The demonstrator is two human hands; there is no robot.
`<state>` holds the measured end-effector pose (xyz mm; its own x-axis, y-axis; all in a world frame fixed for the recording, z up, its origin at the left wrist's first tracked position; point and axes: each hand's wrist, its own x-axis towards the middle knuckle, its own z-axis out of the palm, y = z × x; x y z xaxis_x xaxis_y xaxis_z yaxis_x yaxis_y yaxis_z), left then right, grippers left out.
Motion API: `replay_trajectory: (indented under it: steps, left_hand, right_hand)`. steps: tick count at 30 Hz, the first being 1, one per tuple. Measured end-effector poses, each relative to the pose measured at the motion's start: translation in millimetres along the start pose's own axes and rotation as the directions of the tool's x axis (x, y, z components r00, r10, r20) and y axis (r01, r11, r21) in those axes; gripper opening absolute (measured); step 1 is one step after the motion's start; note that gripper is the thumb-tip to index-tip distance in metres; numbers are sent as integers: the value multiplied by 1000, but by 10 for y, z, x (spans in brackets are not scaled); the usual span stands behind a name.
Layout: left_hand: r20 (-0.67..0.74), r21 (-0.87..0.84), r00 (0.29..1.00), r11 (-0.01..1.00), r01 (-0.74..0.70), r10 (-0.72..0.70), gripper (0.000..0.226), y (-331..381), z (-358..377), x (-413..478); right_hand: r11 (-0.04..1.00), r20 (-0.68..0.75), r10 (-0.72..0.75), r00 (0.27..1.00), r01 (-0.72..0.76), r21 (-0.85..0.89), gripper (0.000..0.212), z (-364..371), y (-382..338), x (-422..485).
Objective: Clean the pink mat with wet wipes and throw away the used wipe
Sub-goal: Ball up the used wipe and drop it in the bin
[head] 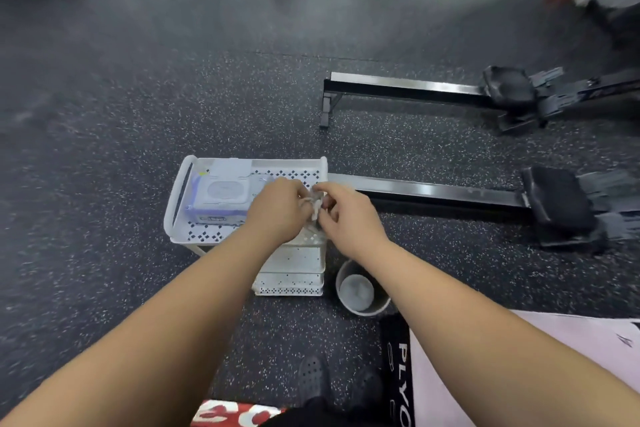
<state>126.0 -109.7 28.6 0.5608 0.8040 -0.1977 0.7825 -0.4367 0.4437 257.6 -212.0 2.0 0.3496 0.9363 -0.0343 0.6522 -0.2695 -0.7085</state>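
Both hands above right end of cart top. Left hand and right hand: fingers curled, clamped on the same crumpled wipe between them. Pack on cart top, left of hands. Bin on floor just right of cart base. Mat on floor, right of cart, near bin.

A gym — speckled rubber floor, two rowing machines.
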Motion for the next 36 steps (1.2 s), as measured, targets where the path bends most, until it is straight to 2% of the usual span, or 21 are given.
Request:
replay_trajectory:
  steps: [2, 5, 8, 11, 17, 24, 29, 36]
  left_hand:
    - [-37, -51, 997, 997, -65, 63, 12, 149, -82, 4]
    - [-47, -80, 989, 986, -147, 143, 13, 414, -63, 7]
    - [-33, -95, 977, 973, -211, 209, 13, 685, 157, -18]
    - [27, -100, 962, 958, -268, 271, 14, 861, 536, -63]
    - [266, -185, 953, 978, -98, 146, 17, 916, 1532, -125]
    - [461, -94, 887, 993, 75, -24, 41, 498, 2508, 11]
    - [527, -47, 844, 988, 146, -100, 37, 76, 3115, 249]
    - [555, -48, 821, 979, 196, -137, 38, -258, 3599, 482]
  right_hand:
    - [999, -28, -13, 1000, 14, 36, 48, -140, 44, -6]
    - [999, -103, 22, 994, -20, 27, 36, -370, 186, -50]
    - [993, -153, 122, 981, -119, 28, 22, -554, 440, -188]
    - [969, -113, 246, 963, -244, 27, 15, -620, 778, -396]
    - [852, -12, 523, 852, -523, 4, 10, -316, 1541, -719]
    - [651, 8, 759, 651, -759, -23, 11, 470, 2333, -726]
    - [546, 0, 838, 546, -837, -31, 5, 1020, 2858, -595]
    - [502, -9, 864, 503, -864, -35, 12, 1556, 3413, -488]
